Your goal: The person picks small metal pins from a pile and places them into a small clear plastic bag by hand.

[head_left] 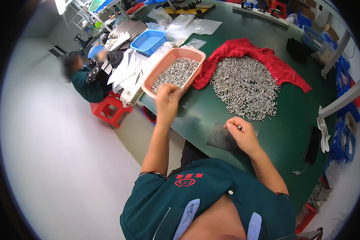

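Red embroidery marks the chest of the person's dark green polo shirt [160, 208]: a row of characters above a small outlined emblem [185, 183] with lettering inside, upside down from this view. Any print on the packages farther back is too small to make out.

Short silvery metal pins lie in two lots. One, the loose pile of pins [246, 88], spreads over the green tabletop [196, 120] and partly over a red checked cloth [286, 74], just beyond the right hand [244, 135]. The other, the pins in the basket [176, 72], covers the floor of a salmon-pink plastic basket [182, 53], directly ahead of the left hand [167, 100].

The right hand is curled, thumb and forefinger nearly together around a single short metal pin [239, 127], whose end shows between them. It hovers above or rests at the edge of a dark flat sheet [216, 140] near the table's front edge; which one cannot be told.

The left hand is at the basket's near corner, fingers bent and bunched close, overlapping the rim in view. Whether its fingertips pinch anything or touch the basket cannot be told.

Left of the basket's far end sits a blue plastic tray [138, 45].
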Demonstrator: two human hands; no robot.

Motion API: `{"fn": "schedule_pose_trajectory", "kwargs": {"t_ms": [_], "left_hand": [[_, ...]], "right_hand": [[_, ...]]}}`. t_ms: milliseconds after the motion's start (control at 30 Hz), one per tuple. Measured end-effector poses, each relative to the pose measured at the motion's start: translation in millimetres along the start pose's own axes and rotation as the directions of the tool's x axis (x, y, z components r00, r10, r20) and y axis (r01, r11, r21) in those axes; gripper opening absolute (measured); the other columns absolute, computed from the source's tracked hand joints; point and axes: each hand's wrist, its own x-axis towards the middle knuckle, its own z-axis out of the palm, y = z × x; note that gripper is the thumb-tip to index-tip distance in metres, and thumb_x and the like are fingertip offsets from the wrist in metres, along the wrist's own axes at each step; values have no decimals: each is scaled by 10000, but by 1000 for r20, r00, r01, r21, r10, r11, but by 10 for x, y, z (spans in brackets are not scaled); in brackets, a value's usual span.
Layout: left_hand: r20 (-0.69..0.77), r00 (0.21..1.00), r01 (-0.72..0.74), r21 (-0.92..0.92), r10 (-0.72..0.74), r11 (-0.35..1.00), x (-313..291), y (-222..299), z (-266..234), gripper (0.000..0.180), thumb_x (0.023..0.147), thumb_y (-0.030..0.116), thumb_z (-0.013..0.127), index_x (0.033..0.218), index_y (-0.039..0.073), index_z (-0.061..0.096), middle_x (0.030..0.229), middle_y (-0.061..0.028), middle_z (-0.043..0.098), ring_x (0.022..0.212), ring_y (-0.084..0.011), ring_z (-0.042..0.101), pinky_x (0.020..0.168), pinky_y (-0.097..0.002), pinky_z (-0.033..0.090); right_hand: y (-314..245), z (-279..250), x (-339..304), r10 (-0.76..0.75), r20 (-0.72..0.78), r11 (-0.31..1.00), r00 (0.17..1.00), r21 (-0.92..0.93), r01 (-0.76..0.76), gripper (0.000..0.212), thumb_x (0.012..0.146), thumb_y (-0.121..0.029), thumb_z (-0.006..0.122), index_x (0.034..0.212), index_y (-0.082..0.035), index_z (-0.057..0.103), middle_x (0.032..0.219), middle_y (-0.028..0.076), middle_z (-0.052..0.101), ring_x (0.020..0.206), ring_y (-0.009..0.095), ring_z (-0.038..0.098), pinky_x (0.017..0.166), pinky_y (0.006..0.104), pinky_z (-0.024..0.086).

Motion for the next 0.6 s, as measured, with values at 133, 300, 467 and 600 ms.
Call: {"fn": "schedule_pose_trajectory", "kwargs": {"t_ms": [133, 300, 467, 600], "left_hand": [[-58, 998, -7, 326, 28, 945, 283, -295, -147, 81, 791, 45, 631, 864, 14, 644, 870, -121, 613, 857, -282, 577, 759, -364, 455], [107, 994, -4, 115, -8, 993, 118, -91, 290, 81, 769, 40, 652, 845, 14, 637, 836, -112, 606, 831, -273, 585, 758, -357, 464], [475, 878, -39, -34, 50, 999, -212, 46, 761, 101, 735, 20, 673, 830, 24, 640, 810, -101, 592, 809, -269, 578, 714, -347, 468], [591, 801, -87, -43, 96, 995, -307, 119, 1003, 101, 741, 43, 683, 833, 26, 646, 815, -94, 601, 827, -283, 571, 723, -370, 462]], "right_hand": [[-13, -33, -2, 20, -7, 992, 1000, 121, -19, 176, 891, -148, 550, 853, 5, 628, 738, -13, 574, 647, 55, 468, 607, 216, 388], [69, -159, 76, 68, -93, 975, 993, 216, -46, 159, 892, -136, 549, 862, 1, 624, 668, -42, 499, 594, 38, 421, 556, 208, 356], [52, -255, 173, 165, -172, 808, 971, 588, -33, 148, 927, -108, 506, 888, 17, 573, 567, -73, 351, 472, 18, 270, 443, 205, 237], [88, -296, 158, 156, -196, 769, 968, 639, 6, 143, 930, -106, 508, 899, 13, 580, 585, -77, 367, 480, 9, 276, 439, 196, 233]]}}
